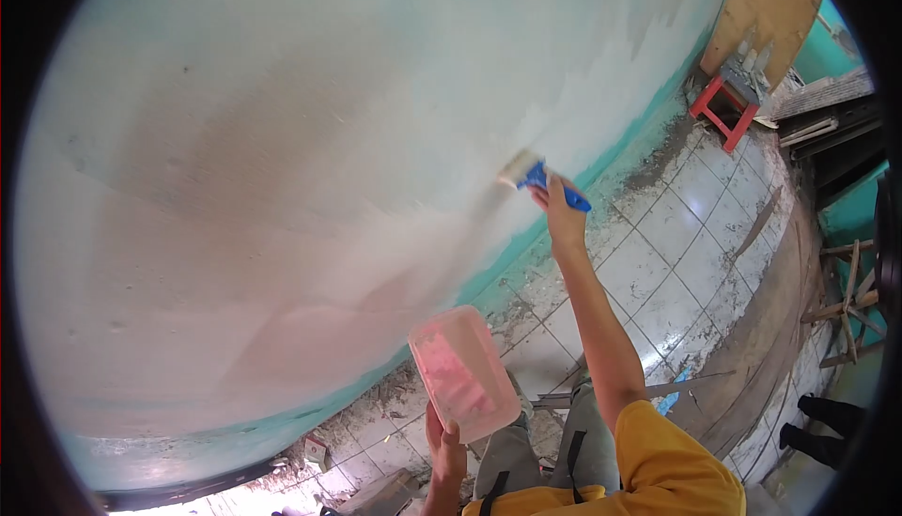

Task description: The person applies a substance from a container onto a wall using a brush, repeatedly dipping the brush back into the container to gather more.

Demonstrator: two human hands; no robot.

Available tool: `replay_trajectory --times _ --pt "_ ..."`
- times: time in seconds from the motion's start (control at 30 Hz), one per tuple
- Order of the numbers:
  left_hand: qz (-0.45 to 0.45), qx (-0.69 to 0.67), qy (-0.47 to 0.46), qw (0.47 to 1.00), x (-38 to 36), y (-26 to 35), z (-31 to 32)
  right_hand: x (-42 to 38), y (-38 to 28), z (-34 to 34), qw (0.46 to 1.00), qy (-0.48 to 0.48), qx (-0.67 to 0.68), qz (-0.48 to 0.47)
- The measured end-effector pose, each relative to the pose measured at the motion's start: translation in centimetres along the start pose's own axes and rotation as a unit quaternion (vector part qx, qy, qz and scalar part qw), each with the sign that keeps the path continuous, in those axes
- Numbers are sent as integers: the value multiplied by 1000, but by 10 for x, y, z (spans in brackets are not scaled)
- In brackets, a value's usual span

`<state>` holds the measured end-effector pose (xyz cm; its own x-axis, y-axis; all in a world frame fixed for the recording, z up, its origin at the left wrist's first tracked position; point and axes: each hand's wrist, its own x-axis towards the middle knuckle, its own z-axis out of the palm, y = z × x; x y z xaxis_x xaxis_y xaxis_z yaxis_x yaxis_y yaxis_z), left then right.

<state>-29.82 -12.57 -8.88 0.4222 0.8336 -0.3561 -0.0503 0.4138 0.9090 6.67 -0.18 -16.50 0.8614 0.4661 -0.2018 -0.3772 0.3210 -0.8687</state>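
Note:
A wide paintbrush with a blue handle [578,200] and pale bristles is in my right hand [562,208], its bristles against the whitish wall [423,121]. The fingers are wrapped round the handle. Lower down, my left hand [448,450] grips the bottom edge of a pink rectangular plastic tub [464,373], thumb on the rim. Pink and whitish material shows inside the tub. Greyish-pink patches mark the wall, and a turquoise strip [517,248] runs along its lower edge.
Dusty white floor tiles [667,286] with debris lie beside the wall. A red stool [724,110] holding bottles stands at upper right, near stacked boards [827,121]. A wooden frame [850,304] is at the right edge. Dark-clad feet or legs [827,431] show at lower right.

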Motion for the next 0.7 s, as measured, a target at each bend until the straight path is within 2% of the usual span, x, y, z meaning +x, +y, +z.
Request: replay_trajectory --times 0.07,0.1,0.13,0.2,0.27,0.33,0.43,0.5,0.57,0.7 --pt "2 4 -6 1000 1 -2 -3 -18 -62 30 999 -17 4 -28" --pt "6 8 -10 1000 2 -3 -3 -26 -90 41 995 -44 56 -65" --pt "7 7 -11 1000 3 -4 -1 -29 -102 45 986 -71 107 -101" --pt "11 5 -12 1000 4 -1 1 -26 -94 39 984 -67 133 -96" --pt "13 -3 -10 1000 3 -4 2 -18 -65 25 981 -63 161 -90" --pt "15 -9 -8 1000 4 -5 4 -4 6 -3 992 -20 122 -11" --pt "7 4 -9 1000 2 -5 5 7 73 -36 995 5 89 40" --pt "3 -5 -5 1000 1 -4 7 13 90 -47 995 29 1 92" --pt "6 -4 -9 1000 0 -2 8 13 60 -34 998 24 13 60" --pt "8 4 -4 1000 -3 -8 7 -14 -64 26 996 -44 51 -54"
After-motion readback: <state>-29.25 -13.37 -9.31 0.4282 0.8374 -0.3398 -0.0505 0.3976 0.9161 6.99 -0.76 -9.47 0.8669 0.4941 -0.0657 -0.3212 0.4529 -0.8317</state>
